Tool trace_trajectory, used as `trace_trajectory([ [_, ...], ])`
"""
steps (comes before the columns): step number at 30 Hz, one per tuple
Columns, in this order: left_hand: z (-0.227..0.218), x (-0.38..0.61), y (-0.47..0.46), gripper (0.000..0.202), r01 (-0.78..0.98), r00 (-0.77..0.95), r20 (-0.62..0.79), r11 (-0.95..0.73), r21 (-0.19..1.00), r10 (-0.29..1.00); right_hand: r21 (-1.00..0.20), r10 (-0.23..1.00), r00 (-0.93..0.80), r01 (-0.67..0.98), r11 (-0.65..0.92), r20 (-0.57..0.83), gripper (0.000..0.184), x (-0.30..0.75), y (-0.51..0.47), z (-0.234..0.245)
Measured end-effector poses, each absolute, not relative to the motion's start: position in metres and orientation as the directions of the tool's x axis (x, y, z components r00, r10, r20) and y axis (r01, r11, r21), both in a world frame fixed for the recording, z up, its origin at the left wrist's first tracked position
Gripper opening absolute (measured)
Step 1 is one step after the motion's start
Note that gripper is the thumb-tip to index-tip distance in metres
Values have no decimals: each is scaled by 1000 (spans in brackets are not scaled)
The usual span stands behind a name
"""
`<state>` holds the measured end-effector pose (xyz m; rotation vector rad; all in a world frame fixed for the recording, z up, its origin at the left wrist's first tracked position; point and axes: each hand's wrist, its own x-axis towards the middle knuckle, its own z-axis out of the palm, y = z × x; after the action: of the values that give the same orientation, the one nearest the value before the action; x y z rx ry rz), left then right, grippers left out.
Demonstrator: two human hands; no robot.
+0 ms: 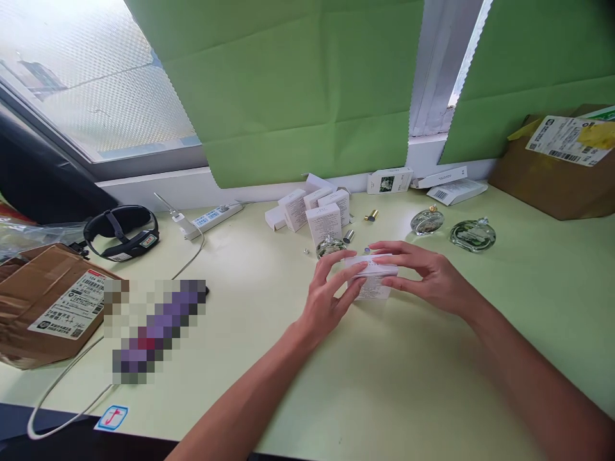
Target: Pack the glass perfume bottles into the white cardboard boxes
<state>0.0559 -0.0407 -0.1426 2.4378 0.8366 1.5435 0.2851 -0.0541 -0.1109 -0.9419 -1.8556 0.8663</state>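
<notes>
A small white printed carton (pixel 372 289) stands on the table between my hands, its top facing me. My left hand (pixel 329 291) grips its left side, with fingertips on the top edge and the thumb on the front. From the right, my right hand (pixel 423 275) holds it too, fingers over the top and thumb at the front corner. Just behind my left fingers is a clear glass perfume bottle (pixel 330 246), partly hidden. A silver cap (pixel 348 236) and a gold cap (pixel 371 216) lie farther back, near several similar white cartons (pixel 324 223).
Two glass bottles (pixel 473 235) lie to the right. Flat white boxes (pixel 456 190) rest by the windowsill, beside a large brown carton (pixel 548 173). Leftward are a power strip (pixel 216 218), a black head strap (pixel 122 234), another brown carton (pixel 57 314), a cable and a blurred purple object (pixel 161 326).
</notes>
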Motion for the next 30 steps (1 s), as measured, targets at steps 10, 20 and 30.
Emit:
trace_trajectory([
  [10, -140, 57, -40, 28, 318, 299, 791, -837, 445, 534, -803, 838, -363, 293, 519, 408, 28, 285, -51, -123],
  [20, -139, 51, -38, 39, 356, 351, 659, -746, 564, 665, -927, 933, 63, 161, 340, 353, 30, 299, -38, -122],
  [30, -125, 41, -35, 27, 323, 89, 792, -770, 550, 603, -947, 982, 145, 314, 71, 121, 45, 313, -20, -158],
])
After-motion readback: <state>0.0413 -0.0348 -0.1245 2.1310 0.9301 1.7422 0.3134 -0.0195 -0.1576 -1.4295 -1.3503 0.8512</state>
